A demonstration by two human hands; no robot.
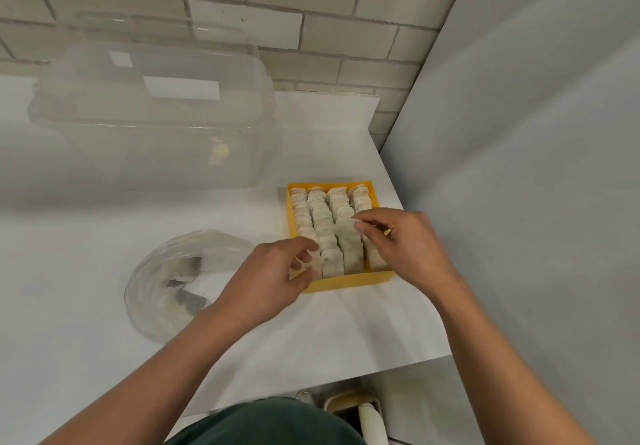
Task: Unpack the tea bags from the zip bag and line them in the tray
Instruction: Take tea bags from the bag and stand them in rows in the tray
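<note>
The yellow tray (349,281) stands on the white counter (86,237) a little right of the centre of the frame, and it is filled with tea bags (322,216) that stand on edge in 4 rows running from the near wall to the far wall. The right hand (405,240) comes in from the lower right and is above the right half of the tray; its thumb and first finger are closed narrowly on the top edge of a pale tea bag (344,231), which sits higher than its neighbours in the 3rd row from the left. The left hand (273,275) comes in from the lower left and is at the near left corner of the tray; its fingers are curled against the last bags of the leftmost row, but I cannot tell whether they grip one or only touch it. The zip bag (145,292) lies crumpled on the counter in the lower left, just beside the left wrist and apart from the tray, and a few more tea bags lie inside it, looking darker through the plastic. A large clear plastic box (152,140) stands in the upper left of the frame before the tiled wall (311,1). A plain grey wall (519,133) fills the right side, and a green garment (270,424) shows at the bottom edge.
</note>
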